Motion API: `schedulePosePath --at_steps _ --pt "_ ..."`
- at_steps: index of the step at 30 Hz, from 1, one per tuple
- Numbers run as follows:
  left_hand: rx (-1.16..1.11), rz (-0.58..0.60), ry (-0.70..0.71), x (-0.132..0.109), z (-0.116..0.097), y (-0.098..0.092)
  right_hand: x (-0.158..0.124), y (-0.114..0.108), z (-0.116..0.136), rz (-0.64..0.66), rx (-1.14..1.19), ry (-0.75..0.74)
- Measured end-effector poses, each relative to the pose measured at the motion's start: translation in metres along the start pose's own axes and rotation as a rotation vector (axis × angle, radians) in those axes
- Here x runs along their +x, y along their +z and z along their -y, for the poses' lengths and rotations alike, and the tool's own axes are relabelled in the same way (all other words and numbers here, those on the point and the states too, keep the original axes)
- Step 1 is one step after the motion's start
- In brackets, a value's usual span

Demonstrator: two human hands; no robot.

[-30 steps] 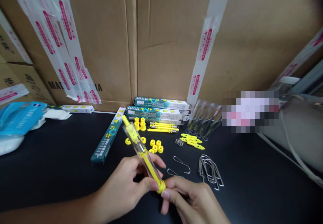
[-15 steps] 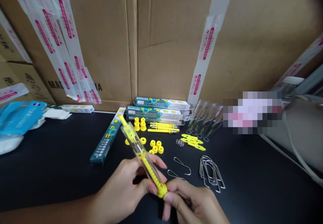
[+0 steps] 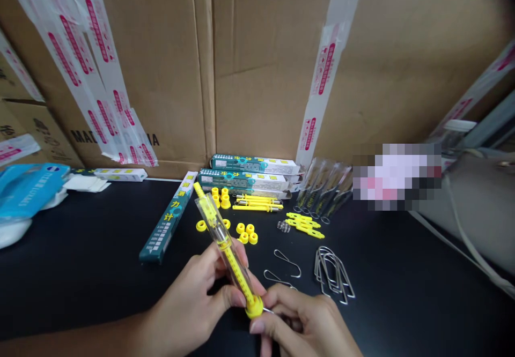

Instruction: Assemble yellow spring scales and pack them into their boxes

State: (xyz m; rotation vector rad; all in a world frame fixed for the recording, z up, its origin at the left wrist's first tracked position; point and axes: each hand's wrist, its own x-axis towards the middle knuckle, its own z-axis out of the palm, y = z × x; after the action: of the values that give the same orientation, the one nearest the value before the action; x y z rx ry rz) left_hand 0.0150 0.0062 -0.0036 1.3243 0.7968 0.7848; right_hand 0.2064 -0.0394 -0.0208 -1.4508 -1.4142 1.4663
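The left hand (image 3: 201, 291) grips a clear yellow-cored plastic tube (image 3: 226, 247). The right hand (image 3: 309, 314), pinching thin silver wire (image 3: 267, 310), seems mid-fitting; next needs steady alignment.

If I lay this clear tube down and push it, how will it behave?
The clear tube looks straight and glossy, so probably stiff; being apparently round, it may roll. Its wider yellow end cap would likely make it veer.
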Motion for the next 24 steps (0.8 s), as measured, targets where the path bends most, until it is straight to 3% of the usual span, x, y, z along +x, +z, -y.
schedulePosePath --at_steps 12,24 --pt "0.169 0.012 -0.009 0.0005 -0.0033 -0.0007 0.005 -0.0052 -0.0097 0.087 -0.146 -0.091" --pt "0.256 0.08 0.066 -0.0024 0.0025 -0.0032 0.0018 -0.0045 -0.004 0.208 -0.014 -0.081"
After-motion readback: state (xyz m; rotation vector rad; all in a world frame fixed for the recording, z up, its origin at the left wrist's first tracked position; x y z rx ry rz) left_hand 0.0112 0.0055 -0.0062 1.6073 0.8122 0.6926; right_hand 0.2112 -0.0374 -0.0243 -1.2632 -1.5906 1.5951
